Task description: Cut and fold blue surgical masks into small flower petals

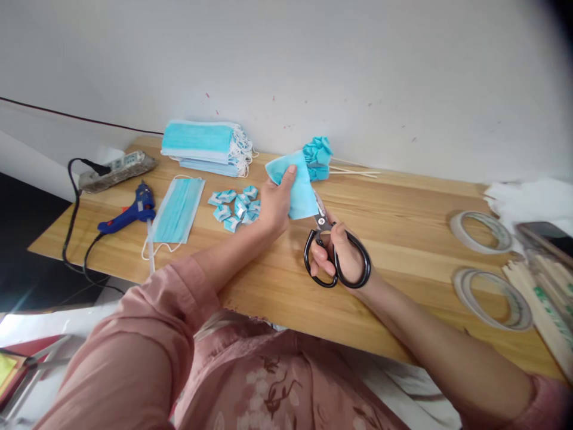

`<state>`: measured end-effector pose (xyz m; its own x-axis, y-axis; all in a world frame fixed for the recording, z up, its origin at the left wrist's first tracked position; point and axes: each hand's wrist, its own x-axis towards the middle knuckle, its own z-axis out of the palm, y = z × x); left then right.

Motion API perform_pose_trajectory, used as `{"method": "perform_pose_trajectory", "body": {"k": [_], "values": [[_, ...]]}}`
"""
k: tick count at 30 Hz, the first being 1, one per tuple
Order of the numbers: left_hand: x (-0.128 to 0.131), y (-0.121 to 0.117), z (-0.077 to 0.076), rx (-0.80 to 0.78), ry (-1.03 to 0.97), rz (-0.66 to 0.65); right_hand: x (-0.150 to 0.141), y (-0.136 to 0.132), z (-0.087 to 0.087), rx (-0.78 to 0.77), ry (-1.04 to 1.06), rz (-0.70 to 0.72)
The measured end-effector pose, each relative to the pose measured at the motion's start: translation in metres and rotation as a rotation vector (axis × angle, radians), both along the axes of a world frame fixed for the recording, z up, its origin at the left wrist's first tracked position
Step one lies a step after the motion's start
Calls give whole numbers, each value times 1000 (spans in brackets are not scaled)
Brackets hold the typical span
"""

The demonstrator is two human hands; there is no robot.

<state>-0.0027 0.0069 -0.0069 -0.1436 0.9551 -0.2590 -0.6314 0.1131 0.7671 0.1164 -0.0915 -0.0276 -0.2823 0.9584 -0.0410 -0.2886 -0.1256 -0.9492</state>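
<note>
My left hand (276,202) pinches a flat piece of light blue mask fabric (301,190), thumb on top. In my right hand (344,251) is a pair of black-handled scissors (321,222), its blades at the fabric's right edge. Part of the blades is hidden by the fabric, so how far they are apart cannot be seen. Behind the fabric lie crumpled blue flower shapes (317,150) on thin pale sticks (353,172). Left of my left hand sit several small folded blue-and-white pieces (240,206).
A stack of blue masks (199,138) lies by the wall, with a single mask (179,209) in front. Farther left are a blue glue gun (134,210) and a power strip (119,170). Tape rolls (461,230), white tissue (532,200), a phone (548,239) and packaged sticks (539,298) occupy the right.
</note>
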Motion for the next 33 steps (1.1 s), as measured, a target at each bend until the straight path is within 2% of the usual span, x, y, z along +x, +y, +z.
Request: {"method": "perform_pose_trajectory", "body": {"k": [8,13,21,33], "values": [[0,0,-1,28,64,-12,-1,-1,3,-9,-7,-4],[-1,-2,1,37,55,-12,-5,1,7,-72,45,-17],[-2,-2,-1,72,84,-24,0,1,9,-146,112,103],[4,-11,-8,85,110,-112,3,4,7,-156,120,99]]}}
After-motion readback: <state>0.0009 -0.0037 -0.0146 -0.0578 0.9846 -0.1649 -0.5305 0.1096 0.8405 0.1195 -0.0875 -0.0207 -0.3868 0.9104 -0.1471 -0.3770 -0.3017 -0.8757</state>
